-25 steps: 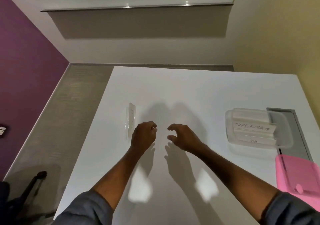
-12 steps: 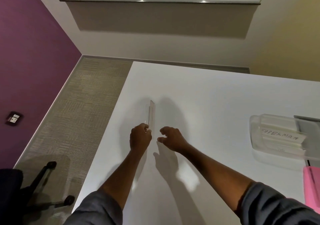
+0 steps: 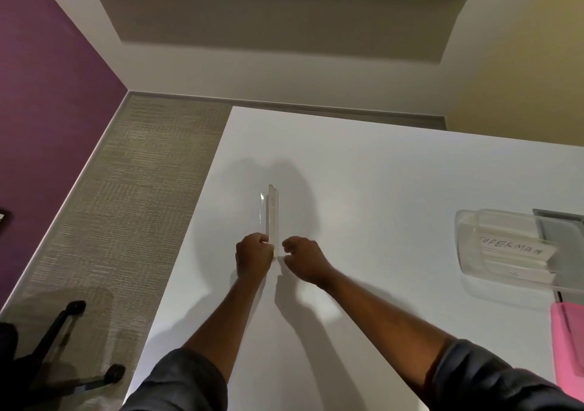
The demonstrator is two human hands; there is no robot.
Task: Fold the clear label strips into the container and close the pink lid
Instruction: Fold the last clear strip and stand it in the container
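Note:
A clear label strip stands on its long edge on the white table, running away from me. My left hand pinches its near end between thumb and fingers. My right hand hovers just right of that end, fingers curled and apart, holding nothing. At the right edge sits the clear container with folded strips inside, one reading "SUPERMAN". The pink lid lies in front of it, cut off by the frame.
The table's left edge runs diagonally beside grey carpet. A black chair base with castors stands at the lower left. A grey recessed panel sits in the table behind the container.
Both hands reached forward to the strip and my left hand took hold of its near end. The view swung left, so the container and lid slid to the right edge.

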